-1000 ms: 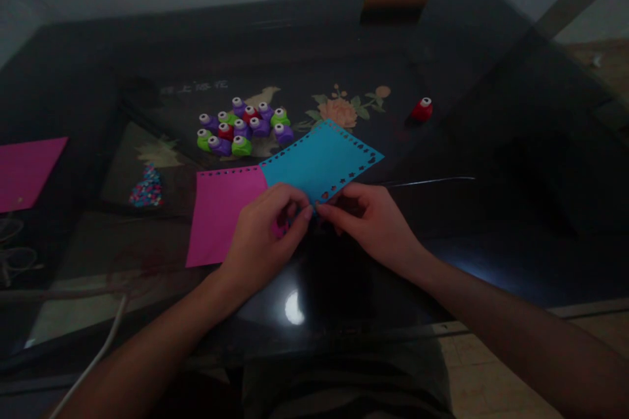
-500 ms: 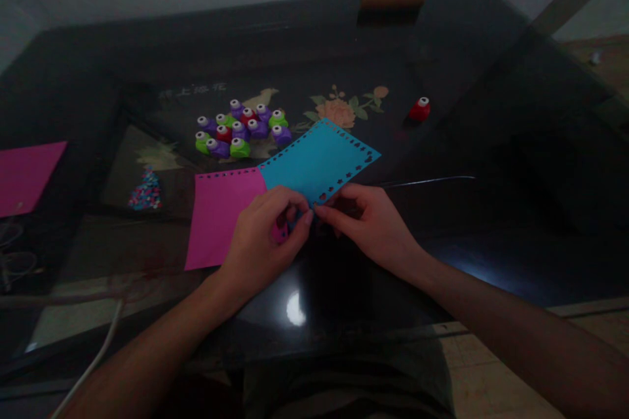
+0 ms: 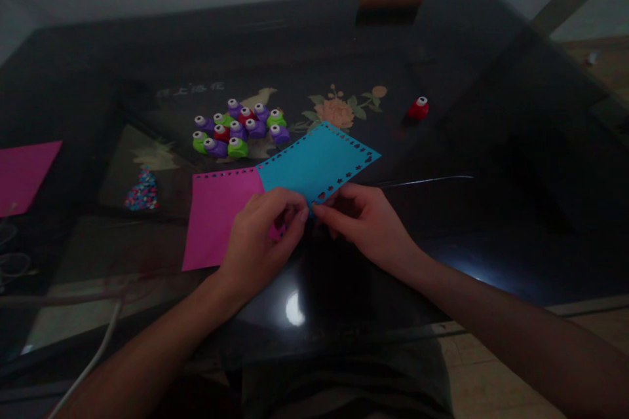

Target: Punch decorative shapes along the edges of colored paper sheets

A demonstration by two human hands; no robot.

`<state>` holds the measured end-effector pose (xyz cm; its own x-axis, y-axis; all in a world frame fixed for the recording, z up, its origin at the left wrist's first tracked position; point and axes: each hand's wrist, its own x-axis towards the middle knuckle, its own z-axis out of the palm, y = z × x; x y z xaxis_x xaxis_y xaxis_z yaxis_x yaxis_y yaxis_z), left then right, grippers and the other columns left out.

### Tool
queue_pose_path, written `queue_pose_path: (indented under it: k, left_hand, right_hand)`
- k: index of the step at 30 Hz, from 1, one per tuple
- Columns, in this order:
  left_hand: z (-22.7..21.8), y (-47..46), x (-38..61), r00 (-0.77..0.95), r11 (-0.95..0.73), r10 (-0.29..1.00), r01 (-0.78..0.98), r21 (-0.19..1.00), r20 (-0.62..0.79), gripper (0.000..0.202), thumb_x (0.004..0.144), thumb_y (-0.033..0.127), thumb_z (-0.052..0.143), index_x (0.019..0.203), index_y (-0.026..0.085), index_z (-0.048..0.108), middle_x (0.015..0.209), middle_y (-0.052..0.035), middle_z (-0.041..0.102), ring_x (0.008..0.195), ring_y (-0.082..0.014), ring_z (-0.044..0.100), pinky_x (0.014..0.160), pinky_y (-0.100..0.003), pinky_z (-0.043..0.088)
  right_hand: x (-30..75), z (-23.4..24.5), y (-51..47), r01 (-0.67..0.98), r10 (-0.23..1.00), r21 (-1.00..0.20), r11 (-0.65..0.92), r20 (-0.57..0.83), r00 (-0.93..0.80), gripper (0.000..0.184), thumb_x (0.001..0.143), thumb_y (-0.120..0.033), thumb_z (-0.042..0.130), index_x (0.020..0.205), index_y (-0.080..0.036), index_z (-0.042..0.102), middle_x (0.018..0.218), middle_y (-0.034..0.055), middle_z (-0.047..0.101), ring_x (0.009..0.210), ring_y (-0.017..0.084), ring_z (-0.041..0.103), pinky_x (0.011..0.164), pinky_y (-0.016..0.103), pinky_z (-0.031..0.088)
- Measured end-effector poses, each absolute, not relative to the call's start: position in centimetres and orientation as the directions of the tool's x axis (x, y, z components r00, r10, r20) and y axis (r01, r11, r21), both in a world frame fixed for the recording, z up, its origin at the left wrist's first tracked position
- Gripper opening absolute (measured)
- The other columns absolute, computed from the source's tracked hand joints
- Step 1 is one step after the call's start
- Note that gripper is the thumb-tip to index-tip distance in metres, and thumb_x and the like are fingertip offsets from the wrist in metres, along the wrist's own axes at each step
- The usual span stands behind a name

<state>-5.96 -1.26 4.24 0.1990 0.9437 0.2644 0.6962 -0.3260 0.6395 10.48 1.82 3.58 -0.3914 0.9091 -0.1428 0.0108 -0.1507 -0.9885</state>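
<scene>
**Pinching the near corner of a punched blue sheet with both hands**

Meeting at one spot over a dark glass tabletop (image 3: 491,163), the two hands work at the near corner of a blue sheet (image 3: 314,160).

The left hand (image 3: 255,242) is curled tight, its grip closed around a small pink object (image 3: 278,230). The fingers hide most of that object, so what it is cannot be told. The right hand (image 3: 366,222) has a narrow grip, with thumb and forefinger pinching the blue sheet's near edge. The fingertips of the two hands almost touch.

The blue sheet lies flat and turned on the diagonal. From the corner at the hands it runs away and to the right. Small heart and star holes line its right edge and reach nearly to the right hand's fingertips. That edge sits on the right hand's side, and the left hand covers the corner itself.

A pink sheet (image 3: 216,216) lies just left of the blue one and touches it, partly under the left hand. Beyond both sheets sits a cluster of punches (image 3: 236,129) in purple, green and red. A lone red punch (image 3: 418,108) stands well apart to the right. A confetti pile (image 3: 140,191) and a second pink sheet (image 3: 24,173) lie to the left.
</scene>
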Motion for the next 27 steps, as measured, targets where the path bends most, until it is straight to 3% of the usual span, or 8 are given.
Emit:
queue_pose_path:
  k: [18, 27]
  left_hand:
    - [3.82, -1.30, -5.93, 0.176, -0.339, 0.935, 0.693, 0.636, 0.306, 0.010, 0.085, 0.017, 0.050, 0.076, 0.020, 0.055, 0.065, 0.0026, 0.057, 0.061, -0.0141, 0.050, 0.059, -0.027, 0.039]
    - [3.95, -1.40, -5.96, 0.134, -0.328, 0.936, 0.663, 0.673, 0.324, 0.009, 0.083, 0.015, 0.052, 0.076, 0.020, 0.055, 0.064, 0.0029, 0.055, 0.061, -0.0135, 0.051, 0.059, -0.026, 0.039]
  right_hand:
    - [10.35, 3.39, 1.62, -0.081, 0.886, -0.955, -0.285, -0.230, -0.403, 0.022, 0.072, -0.031, 0.071, 0.066, -0.016, 0.056, 0.052, -0.0069, 0.052, 0.042, 0.005, 0.044, 0.040, 0.019, 0.033]
    - [10.34, 3.01, 1.61, -0.069, 0.897, -0.970, -0.231, -0.185, -0.400, 0.019, 0.077, -0.028, 0.066, 0.066, -0.017, 0.056, 0.052, -0.0064, 0.053, 0.042, 0.006, 0.045, 0.041, 0.020, 0.034]
